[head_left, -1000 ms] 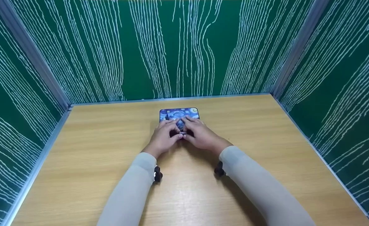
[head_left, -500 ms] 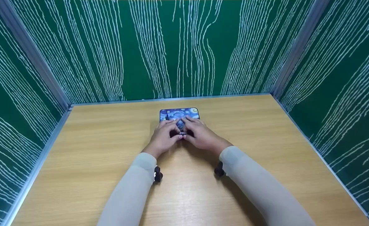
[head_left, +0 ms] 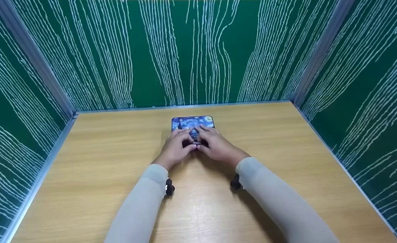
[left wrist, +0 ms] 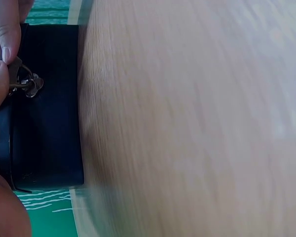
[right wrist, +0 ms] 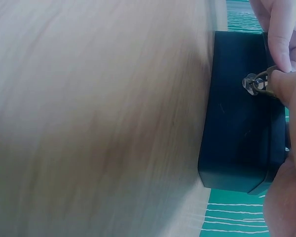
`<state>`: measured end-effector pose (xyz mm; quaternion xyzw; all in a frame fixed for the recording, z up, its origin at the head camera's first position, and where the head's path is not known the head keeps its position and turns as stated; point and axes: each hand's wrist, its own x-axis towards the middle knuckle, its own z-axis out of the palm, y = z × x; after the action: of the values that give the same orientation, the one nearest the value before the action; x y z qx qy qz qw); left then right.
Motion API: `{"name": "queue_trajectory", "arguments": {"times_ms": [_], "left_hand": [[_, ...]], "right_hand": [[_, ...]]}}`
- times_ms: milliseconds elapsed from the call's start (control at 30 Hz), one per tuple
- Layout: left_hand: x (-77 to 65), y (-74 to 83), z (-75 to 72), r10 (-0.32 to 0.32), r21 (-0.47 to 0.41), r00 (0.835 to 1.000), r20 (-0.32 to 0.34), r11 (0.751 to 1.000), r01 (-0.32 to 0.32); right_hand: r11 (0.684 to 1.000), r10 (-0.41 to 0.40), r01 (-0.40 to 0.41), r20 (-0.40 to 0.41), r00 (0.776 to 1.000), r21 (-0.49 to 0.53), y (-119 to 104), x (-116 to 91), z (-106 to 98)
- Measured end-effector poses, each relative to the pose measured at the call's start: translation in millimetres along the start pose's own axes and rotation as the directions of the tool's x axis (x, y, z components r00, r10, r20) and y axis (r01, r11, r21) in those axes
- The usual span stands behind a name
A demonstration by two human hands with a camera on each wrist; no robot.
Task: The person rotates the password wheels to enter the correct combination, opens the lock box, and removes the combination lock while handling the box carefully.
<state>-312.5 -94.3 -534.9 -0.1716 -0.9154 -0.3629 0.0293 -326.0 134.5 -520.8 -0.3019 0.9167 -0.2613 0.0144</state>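
A small dark metal box with a swirling blue and yellow painted lid rests near the back of the table. In the left wrist view a small padlock has its shackle through the metal latch on the box's front. My left hand pinches the padlock between thumb and a finger, its other fingers over the lid. From the other side my right hand pinches the padlock too, thumb and fingertip at its body beside the latch. The fingers hide most of the lock body.
The wooden table is bounded by green walls with white wavy lines and grey metal frame edges. A small dark device is strapped at the left wrist, and another dark device at the right.
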Motion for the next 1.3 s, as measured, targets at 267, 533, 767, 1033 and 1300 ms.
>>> {"name": "queue_trajectory", "arguments": {"times_ms": [267,533,767,1033,1300], "left_hand": [[-0.6,-0.5,-0.4,0.044,-0.003,0.999,-0.019,0.999,-0.044],[-0.5,-1.9,-0.5,0.043,-0.013,0.999,-0.01,0.999,-0.043],[-0.6,-2.5,0.6,0.039,-0.006,0.999,-0.016,0.999,-0.039],[-0.7,-1.6,-0.1,0.013,0.0,1.0,-0.001,1.0,-0.013],[0.4,-3.0,0.0,0.039,0.018,0.999,0.002,0.999,-0.039]], "right_hand": [[0.998,-0.064,0.064,-0.032,0.997,-0.013,2.7,0.8,1.6],[0.999,-0.051,0.051,-0.029,0.998,-0.001,2.4,0.4,1.5],[0.999,-0.046,0.046,-0.025,0.999,-0.001,1.7,0.4,0.8],[0.999,-0.033,0.034,-0.024,0.999,0.007,0.7,0.1,0.2],[0.999,-0.036,0.036,-0.018,0.999,-0.004,-0.5,0.7,0.0]]}}
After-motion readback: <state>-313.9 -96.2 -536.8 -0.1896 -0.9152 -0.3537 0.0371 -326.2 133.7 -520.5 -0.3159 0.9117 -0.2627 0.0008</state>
